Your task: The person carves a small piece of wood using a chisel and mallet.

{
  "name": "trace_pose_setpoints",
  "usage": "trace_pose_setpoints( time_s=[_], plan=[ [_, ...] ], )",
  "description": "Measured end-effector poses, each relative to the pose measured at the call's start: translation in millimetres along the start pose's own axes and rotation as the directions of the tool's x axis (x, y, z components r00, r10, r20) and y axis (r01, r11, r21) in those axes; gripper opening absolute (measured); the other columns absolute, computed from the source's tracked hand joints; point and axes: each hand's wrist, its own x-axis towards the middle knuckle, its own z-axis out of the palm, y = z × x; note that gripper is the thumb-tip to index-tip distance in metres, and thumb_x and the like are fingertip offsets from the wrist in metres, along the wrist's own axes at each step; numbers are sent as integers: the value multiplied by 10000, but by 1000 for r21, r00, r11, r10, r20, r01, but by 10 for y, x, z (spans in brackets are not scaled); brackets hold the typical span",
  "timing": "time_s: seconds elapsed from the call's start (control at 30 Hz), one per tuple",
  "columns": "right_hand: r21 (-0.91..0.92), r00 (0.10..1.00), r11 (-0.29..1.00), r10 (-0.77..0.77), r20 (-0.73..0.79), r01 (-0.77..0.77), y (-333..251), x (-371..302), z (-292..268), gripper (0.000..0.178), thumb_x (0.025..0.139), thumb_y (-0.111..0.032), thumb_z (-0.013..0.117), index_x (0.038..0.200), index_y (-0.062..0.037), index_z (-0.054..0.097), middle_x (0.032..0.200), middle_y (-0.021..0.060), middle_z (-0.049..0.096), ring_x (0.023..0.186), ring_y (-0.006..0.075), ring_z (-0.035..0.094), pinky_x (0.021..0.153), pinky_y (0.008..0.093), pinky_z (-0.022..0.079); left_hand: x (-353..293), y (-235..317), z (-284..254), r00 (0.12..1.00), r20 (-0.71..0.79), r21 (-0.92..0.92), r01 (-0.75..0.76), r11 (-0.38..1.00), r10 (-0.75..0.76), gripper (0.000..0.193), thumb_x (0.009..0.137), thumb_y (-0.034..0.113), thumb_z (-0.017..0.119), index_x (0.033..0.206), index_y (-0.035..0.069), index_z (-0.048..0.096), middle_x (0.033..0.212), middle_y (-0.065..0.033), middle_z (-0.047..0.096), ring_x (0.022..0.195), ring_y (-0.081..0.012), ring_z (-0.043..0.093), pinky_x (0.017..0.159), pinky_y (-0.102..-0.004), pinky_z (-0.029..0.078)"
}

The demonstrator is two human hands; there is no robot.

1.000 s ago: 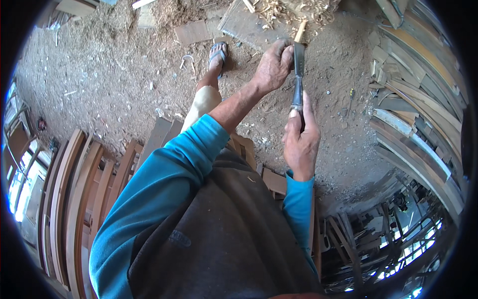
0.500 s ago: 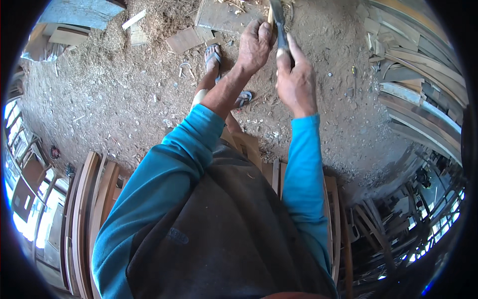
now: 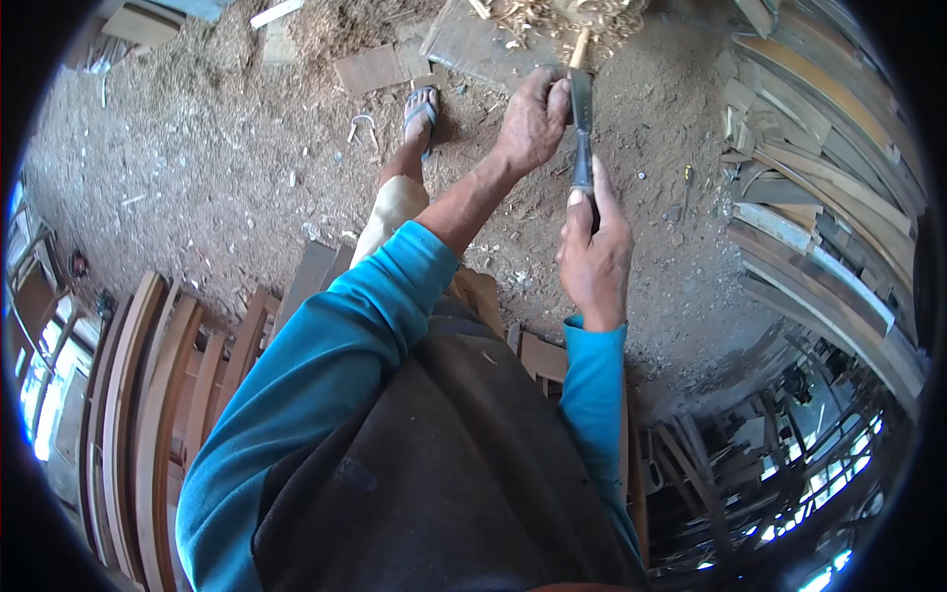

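Note:
My left hand (image 3: 538, 118) is closed around a slim, pale stick of wood (image 3: 580, 49), whose upper end sticks out past the fingers. My right hand (image 3: 596, 252) grips the handle of a chopping knife (image 3: 582, 104) with a broad dark blade and a narrow neck. The blade lies right beside my left fingers, against or just in front of the stick; I cannot tell whether it touches. Curled wood shavings (image 3: 612, 15) lie scattered beyond the stick, next to a flat grey board (image 3: 483, 41) on the ground.
My sandalled foot (image 3: 421, 113) is on the dirt floor (image 3: 227, 197), left of my hands. Planks are stacked at the right (image 3: 829, 192) and lower left (image 3: 148, 395). A small yellow-handled tool (image 3: 688, 178) lies to the right. Brown board pieces (image 3: 370, 72) lie near the foot.
My right hand and the knife have come down toward me, the blade now lower along the stick. My left hand has shifted slightly right and down. More shavings show at the top.

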Motion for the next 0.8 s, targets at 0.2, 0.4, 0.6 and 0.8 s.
trace_pose_setpoints(
  time_s=[0.2, 0.4, 0.6, 0.8],
  plan=[
    [-55, 996, 995, -88, 1, 88, 44, 382, 11, 522, 1088, -230, 508, 1581, -66, 452, 924, 109, 557, 771, 196, 560, 642, 343, 477, -24, 16, -21, 1000, 2, 62, 6, 998, -7, 248, 1105, 229, 540, 1124, -4, 620, 783, -98, 655, 686, -177, 631, 642, -365, 540],
    [-40, 1000, 999, -21, 5, 22, -43, 446, -23, 547, 1062, -246, 514, 1527, 40, 475, 1336, 324, 648, 1204, 441, 669, 1008, 482, 520, -40, 38, 3, 999, 35, 48, -1, 999, -1, 278, 1107, 262, 528, 1147, 1, 614, 757, -93, 630, 682, -179, 617, 659, -365, 533],
    [388, 992, 914, -129, 3, 118, 16, 275, -201, 600, 975, -42, 562, 1564, 4, 463, 994, 109, 669, 761, 121, 654, 627, 292, 556, -49, 48, -60, 992, 69, 7, 101, 995, -102, 335, 1122, 309, 483, 1106, -5, 599, 754, -90, 629, 687, -183, 620, 645, -367, 527],
    [197, 991, 976, -77, -108, 97, 151, -244, -120, 602, 939, -20, 577, 1530, 44, 481, 1169, 203, 688, 892, 224, 705, 770, 357, 581, 12, -99, -21, 991, 49, -100, 129, 987, -124, 359, 1149, 352, 437, 1111, 33, 597, 764, -14, 573, 623, -101, 513, 551, -269, 441]
  ],
)
